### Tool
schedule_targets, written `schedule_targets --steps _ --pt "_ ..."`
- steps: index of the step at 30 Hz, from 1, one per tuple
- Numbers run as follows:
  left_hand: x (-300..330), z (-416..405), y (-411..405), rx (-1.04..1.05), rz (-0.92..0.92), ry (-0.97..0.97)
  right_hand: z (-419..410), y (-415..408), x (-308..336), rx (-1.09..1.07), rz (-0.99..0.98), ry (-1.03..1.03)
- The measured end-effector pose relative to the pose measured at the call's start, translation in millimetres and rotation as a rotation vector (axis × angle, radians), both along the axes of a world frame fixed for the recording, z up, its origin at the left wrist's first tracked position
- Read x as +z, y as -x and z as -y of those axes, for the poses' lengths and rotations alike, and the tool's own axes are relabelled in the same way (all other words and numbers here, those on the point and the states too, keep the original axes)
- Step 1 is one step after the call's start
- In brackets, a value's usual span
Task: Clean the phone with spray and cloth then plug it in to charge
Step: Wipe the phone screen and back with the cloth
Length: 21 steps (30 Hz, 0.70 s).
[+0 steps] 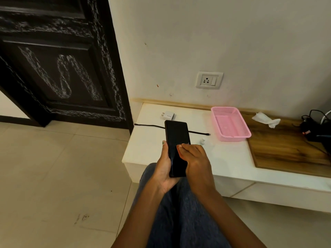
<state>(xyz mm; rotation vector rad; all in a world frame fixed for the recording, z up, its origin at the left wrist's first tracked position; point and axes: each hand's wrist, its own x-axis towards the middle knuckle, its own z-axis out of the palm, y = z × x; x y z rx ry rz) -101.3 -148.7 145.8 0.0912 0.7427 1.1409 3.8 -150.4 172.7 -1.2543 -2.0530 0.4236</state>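
My left hand (pixel 163 169) grips a black phone (pixel 177 138) from below and the left, screen up and dark, above the front of a low white shelf (pixel 231 158). My right hand (pixel 196 158) lies on the lower part of the screen with its fingers flat and nothing seen in it. A small white spray bottle (pixel 203 141) stands on the shelf just right of the phone. A crumpled white cloth (pixel 265 119) lies on the wooden part at the back right. A white charger plug (pixel 168 115) and a black cable (pixel 150 125) lie behind the phone. A wall socket (pixel 209 80) is above them.
An empty pink plastic basket (pixel 231 124) sits on the shelf right of the cable. Black items with cords (pixel 315 127) crowd the far right edge. A dark carved door (pixel 59 68) stands at the left. My knees in blue jeans (pixel 180 212) are below my hands.
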Motion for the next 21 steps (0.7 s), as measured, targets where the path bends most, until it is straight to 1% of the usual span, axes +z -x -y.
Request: schedule_targets --steps 4,8,12,16,19,21 --pt "-3 -2 9 -0.004 0.016 0.013 13 -6 -3 0.089 0.119 -0.068" --pt "-2 -1 10 0.017 -0.004 0.037 19 -5 -4 0.124 0.104 -0.014" --pt "1 -1 4 0.025 -0.013 0.015 0 4 6 0.061 -0.006 0.062" --pt "0 -1 7 0.006 0.015 0.002 -2 0 8 0.102 0.064 -0.026" --pt "-3 0 8 0.007 -0.021 0.015 15 1 0 0.095 0.056 -0.001" --pt "-1 0 5 0.014 -0.013 0.032 16 0 -2 0.109 0.050 -0.044"
